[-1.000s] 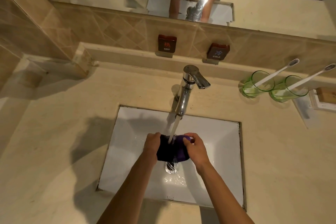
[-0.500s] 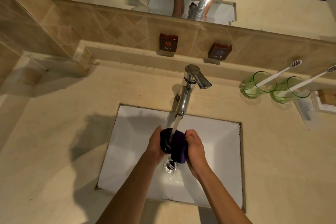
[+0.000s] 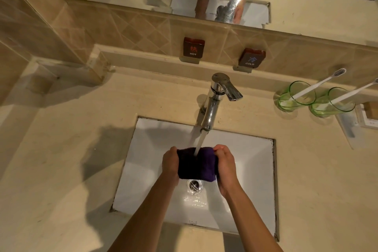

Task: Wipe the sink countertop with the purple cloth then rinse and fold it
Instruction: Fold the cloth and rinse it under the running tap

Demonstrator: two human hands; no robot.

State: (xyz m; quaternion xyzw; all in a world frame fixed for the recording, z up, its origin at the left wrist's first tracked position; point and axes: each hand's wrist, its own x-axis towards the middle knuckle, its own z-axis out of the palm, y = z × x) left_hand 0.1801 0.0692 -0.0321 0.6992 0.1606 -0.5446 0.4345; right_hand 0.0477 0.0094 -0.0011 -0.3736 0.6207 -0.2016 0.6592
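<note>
Beige tabletop (image 3: 61,170), tap running. Left hand (image 3: 170,164) and right hand (image 3: 226,166) grip bunched purple cloth (image 3: 196,165): soaked, limp, heavy; hold by ends.

Beige countertop (image 3: 61,170); two green glasses (image 3: 296,96); faucet (image 3: 214,100).

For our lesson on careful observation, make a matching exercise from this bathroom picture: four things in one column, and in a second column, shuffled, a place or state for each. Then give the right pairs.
Column one
1. purple cloth
2. faucet
3. toothbrushes
4. drain

Column two
A. standing in the green glasses
B. running water into the sink
C. at the bottom of the basin, below the cloth in the picture
D. gripped by the left hand and the right hand under the stream

Right pairs: 1-D, 2-B, 3-A, 4-C
</note>
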